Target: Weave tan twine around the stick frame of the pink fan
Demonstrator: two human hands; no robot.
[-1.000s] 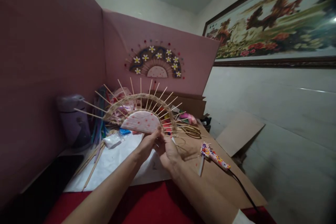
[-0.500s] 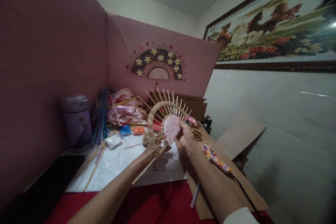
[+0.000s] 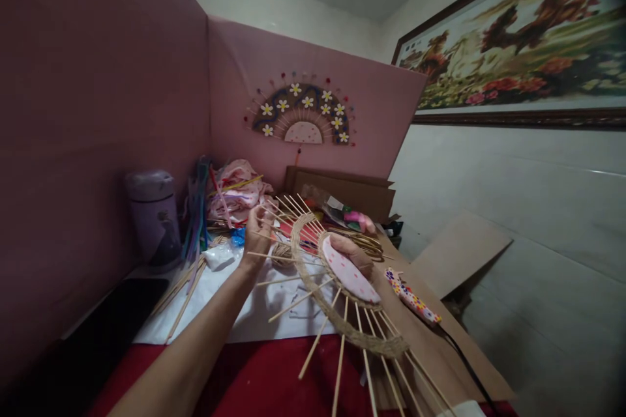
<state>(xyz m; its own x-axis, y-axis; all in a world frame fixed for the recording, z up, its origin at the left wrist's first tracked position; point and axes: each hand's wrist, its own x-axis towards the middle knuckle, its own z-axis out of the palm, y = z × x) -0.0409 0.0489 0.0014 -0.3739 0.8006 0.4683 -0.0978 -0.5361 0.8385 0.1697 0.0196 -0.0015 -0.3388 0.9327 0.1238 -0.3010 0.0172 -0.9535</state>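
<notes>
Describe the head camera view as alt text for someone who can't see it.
A right hand holds a fan-shaped frame of thin sticks and woven twine with a dotted pink centre, the left hand at its stick tips. Behind, a flowered fan decorates a pink board; a flower-patterned corded tool lies to the right.

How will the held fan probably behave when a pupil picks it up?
The fan is probably light, being mostly thin sticks and gaps. Their bare, splayed ends look fragile, and the narrow woven band might flex a little.
</notes>
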